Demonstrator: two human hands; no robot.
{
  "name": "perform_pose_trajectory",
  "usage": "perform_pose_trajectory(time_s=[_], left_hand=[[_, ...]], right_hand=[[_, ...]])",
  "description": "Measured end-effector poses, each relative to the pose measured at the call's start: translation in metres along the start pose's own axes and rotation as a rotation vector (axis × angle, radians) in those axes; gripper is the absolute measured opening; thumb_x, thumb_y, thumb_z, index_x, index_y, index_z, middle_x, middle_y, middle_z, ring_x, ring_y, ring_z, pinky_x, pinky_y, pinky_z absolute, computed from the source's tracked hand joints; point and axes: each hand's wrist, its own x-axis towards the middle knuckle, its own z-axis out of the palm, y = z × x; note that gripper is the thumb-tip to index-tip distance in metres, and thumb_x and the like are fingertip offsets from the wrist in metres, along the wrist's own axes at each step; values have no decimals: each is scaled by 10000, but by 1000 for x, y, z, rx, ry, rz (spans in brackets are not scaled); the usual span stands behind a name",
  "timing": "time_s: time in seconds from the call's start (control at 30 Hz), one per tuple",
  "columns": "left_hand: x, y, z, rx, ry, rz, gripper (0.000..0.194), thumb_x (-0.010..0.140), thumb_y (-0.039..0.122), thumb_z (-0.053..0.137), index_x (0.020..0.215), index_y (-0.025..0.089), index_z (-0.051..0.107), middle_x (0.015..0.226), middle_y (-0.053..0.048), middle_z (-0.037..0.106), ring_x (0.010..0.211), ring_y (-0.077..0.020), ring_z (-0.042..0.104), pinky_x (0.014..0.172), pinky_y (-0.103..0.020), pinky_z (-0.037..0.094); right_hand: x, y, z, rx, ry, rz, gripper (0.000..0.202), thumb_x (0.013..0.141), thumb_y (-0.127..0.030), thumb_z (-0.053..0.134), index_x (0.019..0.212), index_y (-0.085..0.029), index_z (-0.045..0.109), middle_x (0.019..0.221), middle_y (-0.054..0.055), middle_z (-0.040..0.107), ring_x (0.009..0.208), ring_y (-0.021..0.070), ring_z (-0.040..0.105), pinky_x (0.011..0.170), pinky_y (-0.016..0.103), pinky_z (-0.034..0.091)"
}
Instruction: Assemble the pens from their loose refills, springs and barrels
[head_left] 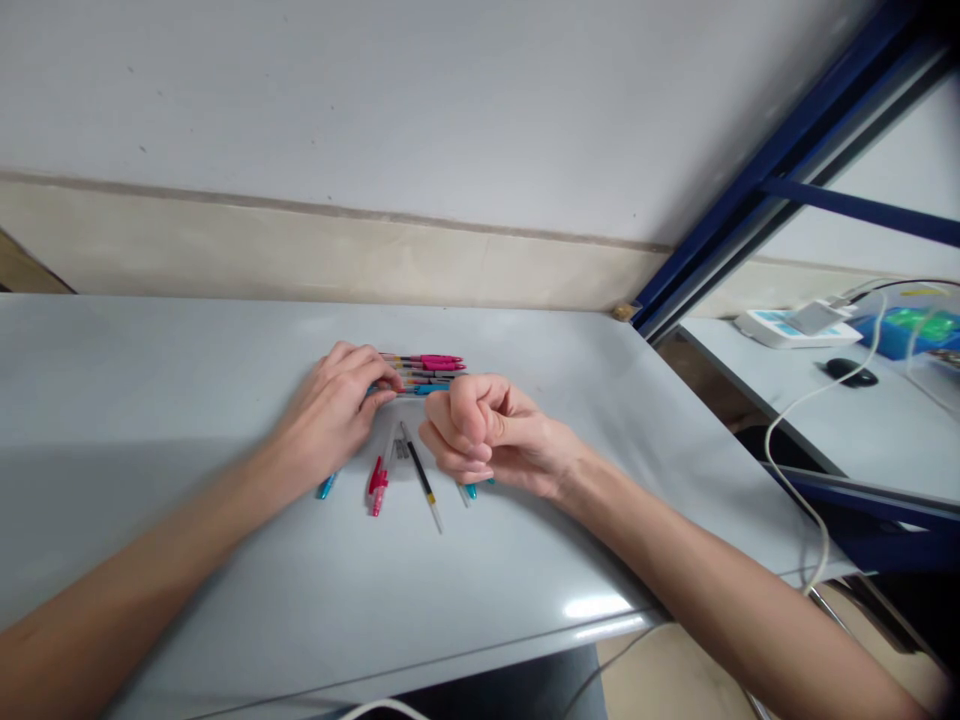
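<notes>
Several pens lie side by side in a row, pink ones (442,360) at the back and a blue one (429,390) at the front. My left hand (337,400) rests at the left end of the row, thumb and fingertips pinched at the blue pen. My right hand (499,435) is closed, its fingers curled in above the row's right end; whatever it may hold is hidden. Between my hands lie a pink pen part (379,486) and a dark ink refill (421,476). Teal tips (471,491) show below my right hand, and a blue tip (327,486) below my left wrist.
The grey table (300,600) meets a wall at the back. On the right stands a blue metal frame (720,200). Beyond it a second table holds a white device (795,328), a black mouse (852,372) and a blue box (911,332). A white cable (787,410) hangs there.
</notes>
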Motion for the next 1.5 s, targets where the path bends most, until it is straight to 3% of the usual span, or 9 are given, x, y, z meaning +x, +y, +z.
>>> perform_pose_trajectory(time_s=[0.33, 0.5, 0.63, 0.77, 0.97, 1.07, 1.23, 1.33, 1.5], left_hand=[[0, 0, 0, 0, 2, -5, 168, 974, 221, 495, 930, 205, 656, 975, -59, 673, 994, -260, 550, 890, -419, 467], [1, 4, -6, 3, 74, -16, 195, 970, 164, 471, 966, 214, 659, 993, -55, 663, 1024, -260, 578, 914, -414, 473], [0, 7, -9, -77, 85, -53, 248, 1005, 149, 403, 1011, 209, 643, 1052, -45, 641, 972, -204, 629, 894, -358, 498], [-1, 13, -13, -97, 22, 13, 231, 1038, 216, 415, 1084, 203, 640, 1075, -50, 616, 940, -184, 639, 868, -331, 506], [-2, 17, -18, 33, 28, 22, 300, 993, 110, 403, 989, 191, 692, 955, -37, 654, 806, -166, 638, 721, -296, 466], [-1, 13, -19, 64, 44, -12, 336, 938, 50, 390, 938, 195, 693, 902, -27, 679, 803, -170, 646, 683, -287, 442], [0, 5, -19, 98, 33, -30, 328, 927, 73, 410, 956, 202, 710, 895, -35, 724, 842, -197, 676, 694, -291, 458], [-1, 3, -17, 57, 20, -32, 392, 909, 42, 405, 1066, 229, 711, 1015, -26, 759, 924, -198, 707, 747, -288, 487], [-2, 6, -14, 28, 13, -65, 296, 987, 127, 427, 1084, 227, 688, 1086, -39, 769, 958, -215, 724, 756, -299, 497]], right_hand=[[-2, -3, -2, -178, 61, 0, 284, 951, -439, 669, 803, -202, 620, 648, -44, 405, 540, 100, 358, 471, 230, 285], [-2, -17, -10, -1173, 447, -158, 224, 983, -403, 639, 1035, -198, 714, 938, 55, 610, 860, 186, 546, 772, 328, 457], [0, -14, -20, -1715, 387, -41, 249, 1032, -347, 555, 1159, -189, 700, 1014, 93, 651, 941, 233, 523, 888, 392, 422], [2, -4, -27, -1722, 486, 25, 262, 1059, -254, 465, 975, -177, 701, 800, 46, 626, 756, 194, 522, 784, 343, 418], [4, 3, -26, -1595, 600, -214, 128, 908, -79, 572, 882, -184, 640, 829, 42, 606, 836, 208, 561, 746, 314, 435], [7, -1, -23, -1652, 538, -241, 155, 892, -53, 557, 924, -190, 621, 903, 53, 630, 891, 217, 573, 792, 329, 446], [19, -13, -22, -1640, 314, -6, 183, 1030, -254, 517, 1118, -198, 668, 1020, 76, 713, 892, 207, 632, 812, 327, 452], [26, -15, -27, -1663, 328, -20, 177, 1025, -212, 510, 1016, -186, 685, 941, 67, 701, 880, 205, 612, 798, 320, 449], [26, -7, -32, -1651, 353, -75, 178, 988, -277, 617, 1135, -185, 657, 1024, 85, 688, 946, 229, 584, 843, 353, 453]])
